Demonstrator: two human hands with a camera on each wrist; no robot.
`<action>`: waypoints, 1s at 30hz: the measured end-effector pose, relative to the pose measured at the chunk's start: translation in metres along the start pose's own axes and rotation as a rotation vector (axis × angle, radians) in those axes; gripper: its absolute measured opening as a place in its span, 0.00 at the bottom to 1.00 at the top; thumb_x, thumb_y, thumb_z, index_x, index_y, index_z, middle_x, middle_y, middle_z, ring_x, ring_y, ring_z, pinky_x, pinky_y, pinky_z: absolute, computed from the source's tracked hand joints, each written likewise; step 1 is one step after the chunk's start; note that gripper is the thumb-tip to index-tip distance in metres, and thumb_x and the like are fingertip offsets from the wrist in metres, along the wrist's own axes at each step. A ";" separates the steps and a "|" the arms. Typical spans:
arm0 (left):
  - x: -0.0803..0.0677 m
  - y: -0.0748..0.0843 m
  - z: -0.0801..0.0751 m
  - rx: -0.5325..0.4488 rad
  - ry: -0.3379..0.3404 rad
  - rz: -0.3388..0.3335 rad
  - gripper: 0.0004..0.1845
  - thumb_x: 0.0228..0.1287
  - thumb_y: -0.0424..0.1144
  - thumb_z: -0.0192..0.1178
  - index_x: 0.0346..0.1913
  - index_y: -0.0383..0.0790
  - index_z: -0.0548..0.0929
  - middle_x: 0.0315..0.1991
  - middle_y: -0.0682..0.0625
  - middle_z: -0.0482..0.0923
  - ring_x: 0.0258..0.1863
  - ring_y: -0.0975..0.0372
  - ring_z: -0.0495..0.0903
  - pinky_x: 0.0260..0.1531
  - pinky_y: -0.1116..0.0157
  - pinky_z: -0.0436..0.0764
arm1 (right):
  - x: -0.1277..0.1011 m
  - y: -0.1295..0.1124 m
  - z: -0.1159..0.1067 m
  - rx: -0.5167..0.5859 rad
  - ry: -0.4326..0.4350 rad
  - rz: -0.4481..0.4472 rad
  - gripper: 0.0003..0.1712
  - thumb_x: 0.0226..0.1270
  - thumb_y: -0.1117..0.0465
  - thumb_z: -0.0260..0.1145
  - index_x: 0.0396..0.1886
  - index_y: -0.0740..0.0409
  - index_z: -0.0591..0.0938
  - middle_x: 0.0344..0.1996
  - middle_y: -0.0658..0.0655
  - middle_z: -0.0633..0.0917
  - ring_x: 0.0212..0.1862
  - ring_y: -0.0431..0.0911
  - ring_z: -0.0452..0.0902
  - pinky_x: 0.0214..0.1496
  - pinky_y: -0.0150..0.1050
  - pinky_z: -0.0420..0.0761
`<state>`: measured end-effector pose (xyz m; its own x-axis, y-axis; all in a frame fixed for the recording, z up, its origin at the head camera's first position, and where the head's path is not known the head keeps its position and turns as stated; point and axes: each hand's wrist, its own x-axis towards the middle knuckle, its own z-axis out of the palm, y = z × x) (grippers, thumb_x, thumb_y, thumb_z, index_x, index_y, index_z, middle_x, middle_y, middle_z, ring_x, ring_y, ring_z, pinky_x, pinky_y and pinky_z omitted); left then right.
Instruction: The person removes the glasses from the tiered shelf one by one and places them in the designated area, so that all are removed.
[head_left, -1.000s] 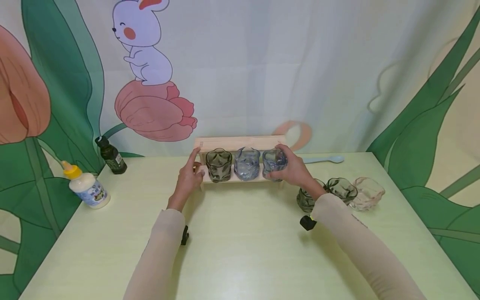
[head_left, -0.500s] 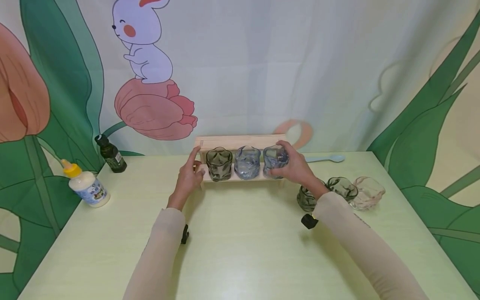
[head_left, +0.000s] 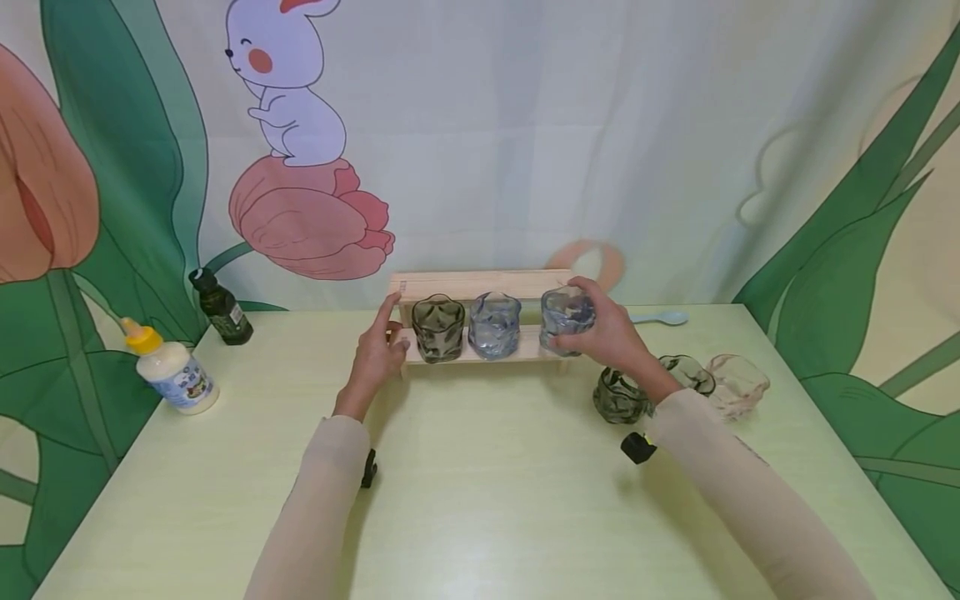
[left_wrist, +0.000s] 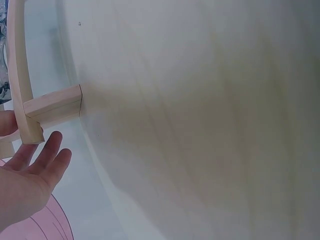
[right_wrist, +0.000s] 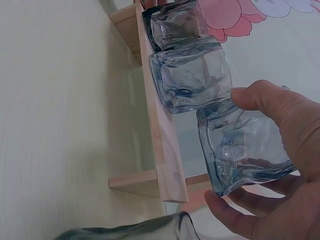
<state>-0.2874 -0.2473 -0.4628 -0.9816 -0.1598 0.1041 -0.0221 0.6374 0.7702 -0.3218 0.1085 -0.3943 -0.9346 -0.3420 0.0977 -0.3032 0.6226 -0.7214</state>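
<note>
The right hand (head_left: 609, 332) has its grip pinching the blue glass (head_left: 561, 323), at the three-o'clock end of the wooden rack (head_left: 480, 285). The left hand (head_left: 375, 354) pinches the nine-o'clock end. Caution: release with the base past the shelf end could tip the glass toward the grey glass (head_left: 619, 400) at five o'clock. A slack left grip may let the rack skew.

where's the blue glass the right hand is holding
In the head view, the held blue glass is right of centre, in the right hand at the right end of the wooden rack, just right of the other blue glass.
</note>
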 end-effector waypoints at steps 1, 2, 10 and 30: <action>0.000 0.000 0.000 -0.002 -0.001 0.001 0.44 0.70 0.29 0.56 0.79 0.66 0.49 0.64 0.37 0.75 0.62 0.42 0.74 0.54 0.45 0.76 | -0.002 0.000 -0.002 -0.002 -0.002 -0.001 0.53 0.55 0.52 0.78 0.76 0.43 0.58 0.62 0.66 0.76 0.54 0.62 0.78 0.47 0.55 0.79; 0.000 0.000 0.000 -0.004 -0.001 0.003 0.44 0.70 0.29 0.56 0.79 0.66 0.49 0.64 0.37 0.75 0.62 0.42 0.74 0.54 0.45 0.76 | -0.004 0.000 -0.004 -0.007 -0.002 -0.004 0.53 0.55 0.52 0.78 0.76 0.43 0.58 0.62 0.66 0.76 0.54 0.62 0.78 0.47 0.55 0.79; 0.000 0.001 0.000 -0.006 0.006 0.018 0.43 0.70 0.28 0.56 0.78 0.65 0.50 0.63 0.37 0.75 0.61 0.42 0.75 0.54 0.45 0.76 | -0.020 0.003 -0.015 -0.068 0.030 -0.010 0.52 0.55 0.50 0.77 0.75 0.44 0.59 0.62 0.68 0.74 0.54 0.64 0.77 0.50 0.60 0.76; 0.000 0.001 0.000 -0.009 -0.006 0.008 0.44 0.70 0.29 0.56 0.79 0.66 0.49 0.63 0.37 0.75 0.62 0.42 0.74 0.55 0.45 0.75 | -0.076 0.008 -0.040 -0.110 0.063 0.026 0.53 0.54 0.48 0.78 0.75 0.48 0.60 0.62 0.70 0.74 0.56 0.66 0.76 0.52 0.62 0.76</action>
<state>-0.2874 -0.2465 -0.4626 -0.9828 -0.1503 0.1070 -0.0122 0.6319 0.7749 -0.2605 0.1675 -0.3801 -0.9511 -0.2823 0.1255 -0.2944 0.7055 -0.6446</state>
